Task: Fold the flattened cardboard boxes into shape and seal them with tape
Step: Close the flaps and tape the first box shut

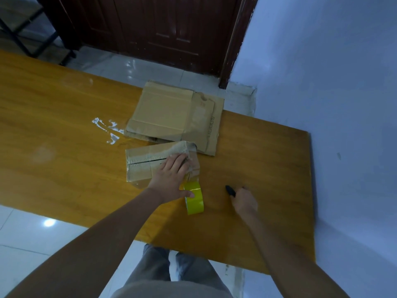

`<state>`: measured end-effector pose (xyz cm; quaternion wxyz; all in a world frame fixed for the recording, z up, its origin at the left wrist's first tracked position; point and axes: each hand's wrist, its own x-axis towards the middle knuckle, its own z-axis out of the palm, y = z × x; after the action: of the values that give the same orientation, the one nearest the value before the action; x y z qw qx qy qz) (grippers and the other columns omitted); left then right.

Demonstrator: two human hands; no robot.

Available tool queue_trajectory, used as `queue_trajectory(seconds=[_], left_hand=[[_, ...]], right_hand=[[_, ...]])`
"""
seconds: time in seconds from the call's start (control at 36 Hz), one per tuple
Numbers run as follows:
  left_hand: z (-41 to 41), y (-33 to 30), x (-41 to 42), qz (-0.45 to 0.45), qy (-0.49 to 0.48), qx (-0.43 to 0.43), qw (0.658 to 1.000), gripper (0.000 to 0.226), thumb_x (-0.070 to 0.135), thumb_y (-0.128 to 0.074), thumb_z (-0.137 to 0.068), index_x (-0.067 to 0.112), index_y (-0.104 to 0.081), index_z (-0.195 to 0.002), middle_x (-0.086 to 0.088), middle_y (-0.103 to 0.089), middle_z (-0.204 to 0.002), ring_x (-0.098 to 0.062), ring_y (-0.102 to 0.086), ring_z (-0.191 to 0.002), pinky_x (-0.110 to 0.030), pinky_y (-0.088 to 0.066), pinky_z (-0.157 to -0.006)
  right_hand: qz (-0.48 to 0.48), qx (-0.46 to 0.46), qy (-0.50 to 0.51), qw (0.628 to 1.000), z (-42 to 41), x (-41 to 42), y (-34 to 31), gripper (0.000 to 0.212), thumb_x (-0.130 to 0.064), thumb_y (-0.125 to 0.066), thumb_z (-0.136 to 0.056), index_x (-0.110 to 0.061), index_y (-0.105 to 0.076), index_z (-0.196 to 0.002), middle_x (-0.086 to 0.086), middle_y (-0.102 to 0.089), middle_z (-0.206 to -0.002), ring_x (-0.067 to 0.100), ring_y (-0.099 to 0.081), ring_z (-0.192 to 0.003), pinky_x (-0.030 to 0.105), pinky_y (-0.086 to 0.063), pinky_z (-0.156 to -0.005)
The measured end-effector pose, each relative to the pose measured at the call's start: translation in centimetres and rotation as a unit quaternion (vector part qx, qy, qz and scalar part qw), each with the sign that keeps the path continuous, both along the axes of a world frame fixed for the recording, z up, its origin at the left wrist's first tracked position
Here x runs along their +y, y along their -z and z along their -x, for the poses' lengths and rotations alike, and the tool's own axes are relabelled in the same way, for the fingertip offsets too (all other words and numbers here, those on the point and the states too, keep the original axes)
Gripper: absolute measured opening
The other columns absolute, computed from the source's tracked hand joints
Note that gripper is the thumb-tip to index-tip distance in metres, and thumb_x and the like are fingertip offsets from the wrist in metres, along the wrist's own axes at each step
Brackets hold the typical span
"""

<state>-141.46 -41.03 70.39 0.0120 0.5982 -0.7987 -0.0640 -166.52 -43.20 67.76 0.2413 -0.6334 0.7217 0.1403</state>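
Yellow tape roll (194,197), brown box (148,163)

Head view, looking steeply down, table (64,125) close.

I can make out only one piece of printing: a line of dark capital letters on the right-hand panel of the flattened cardboard box (176,117), running along its right edge and turned sideways to my view. The letters are too blurred for me to read as a word. Near that box's far right corner sits a small reddish mark, also unreadable. I can read nothing else anywhere.
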Motion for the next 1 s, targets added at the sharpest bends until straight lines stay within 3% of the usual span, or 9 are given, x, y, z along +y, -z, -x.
queue_trajectory(seconds=[0.08,0.14,0.19,0.25,0.31,0.44,0.61,0.86,1.0], left_hand=[[-0.1,0.3,0.1,0.012,0.004,0.003,1.0,0.108,0.083,-0.055,-0.057,0.007,-0.046,-0.134,-0.011,-0.045,-0.138,-0.033,-0.039,-0.13,-0.048,-0.036,-0.106],[-0.2,0.5,0.1,0.021,0.004,0.004,1.0,0.108,0.083,-0.056,-0.056,0.007,-0.048,-0.133,-0.012,-0.046,-0.137,-0.032,-0.038,-0.13,-0.047,-0.037,-0.105],[-0.2,0.6,0.1,0.026,0.004,0.005,1.0,0.108,0.083,-0.056,-0.057,0.006,-0.048,-0.133,-0.011,-0.046,-0.137,-0.032,-0.039,-0.13,-0.047,-0.037,-0.105],[-0.1,0.7,0.1,0.032,0.004,0.005,0.999,0.107,0.083,-0.055,-0.057,0.007,-0.048,-0.133,-0.011,-0.046,-0.137,-0.032,-0.039,-0.13,-0.047,-0.036,-0.106],[0.0,0.7,0.0,0.039,0.007,0.008,0.999,0.106,0.081,-0.058,-0.057,0.007,-0.048,-0.133,-0.011,-0.046,-0.137,-0.032,-0.039,-0.131,-0.047,-0.036,-0.106],[-0.2,0.8,0.0,0.052,0.003,0.024,0.998,0.101,0.078,-0.061,-0.06,0.009,-0.047,-0.133,-0.009,-0.045,-0.137,-0.03,-0.037,-0.13,-0.046,-0.036,-0.106],[0.1,0.3,-0.6,0.063,-0.063,0.15,0.985,0.058,0.06,-0.041,-0.085,0.014,-0.057,-0.117,-0.006,-0.051,-0.123,-0.026,-0.043,-0.115,-0.041,-0.044,-0.096],[1.2,1.0,-0.6,0.107,-0.107,0.131,0.98,0.037,0.037,-0.068,-0.081,0.013,-0.06,-0.109,-0.006,-0.056,-0.113,-0.027,-0.051,-0.103,-0.039,-0.048,-0.087],[0.9,0.9,-1.2,0.106,-0.107,0.109,0.983,0.036,0.038,-0.058,-0.082,0.012,-0.061,-0.107,-0.007,-0.057,-0.111,-0.029,-0.054,-0.098,-0.04,-0.05,-0.083]], right_hand=[[0.075,-0.054,-0.004,0.996,-1.5,0.0,-0.3,0.034,-0.031,-0.051,-0.095,-0.009,-0.049,-0.121,0.007,-0.043,-0.127,0.024,-0.047,-0.114,0.032,-0.047,-0.086],[0.094,-0.2,0.03,0.975,-3.6,-0.1,-0.8,0.046,-0.034,-0.056,-0.092,-0.009,-0.045,-0.129,0.003,-0.04,-0.129,0.019,-0.046,-0.116,0.027,-0.041,-0.092],[0.026,-0.352,0.089,0.931,-5.9,-0.1,-1.3,0.055,-0.037,-0.061,-0.089,-0.011,-0.043,-0.135,0.0,-0.04,-0.13,0.016,-0.045,-0.119,0.027,-0.039,-0.097],[-0.052,-0.443,0.133,0.885,-7.4,0.1,-1.3,0.046,-0.035,-0.062,-0.088,-0.014,-0.05,-0.127,0.0,-0.047,-0.127,0.017,-0.049,-0.118,0.027,-0.045,-0.091],[-0.103,-0.491,0.169,0.848,-8.1,0.4,-1.2,0.022,-0.019,-0.058,-0.091,-0.017,-0.056,-0.113,0.002,-0.055,-0.116,0.016,-0.054,-0.106,0.019,-0.044,-0.077],[-0.089,-0.538,0.217,0.81,-8.9,1.0,-0.3,0.023,-0.005,-0.055,-0.09,-0.026,-0.063,-0.091,0.0,-0.061,-0.11,0.019,-0.056,-0.104,0.021,-0.044,-0.073],[-0.086,-0.536,0.252,0.801,-9.1,1.3,-0.7,0.015,-0.009,-0.06,-0.089,-0.022,-0.064,-0.085,-0.002,-0.064,-0.094,0.013,-0.059,-0.085,0.02,-0.045,-0.065],[-0.069,-0.536,0.263,0.799,-9.0,2.4,-1.3,0.019,-0.007,-0.062,-0.089,-0.025,-0.065,-0.083,0.001,-0.064,-0.094,0.015,-0.059,-0.084,0.023,-0.045,-0.066],[-0.068,-0.525,0.285,0.799,-8.3,3.8,-1.7,0.015,-0.01,-0.067,-0.084,-0.024,-0.066,-0.079,-0.01,-0.066,-0.092,0.016,-0.061,-0.091,0.033,-0.049,-0.08]])
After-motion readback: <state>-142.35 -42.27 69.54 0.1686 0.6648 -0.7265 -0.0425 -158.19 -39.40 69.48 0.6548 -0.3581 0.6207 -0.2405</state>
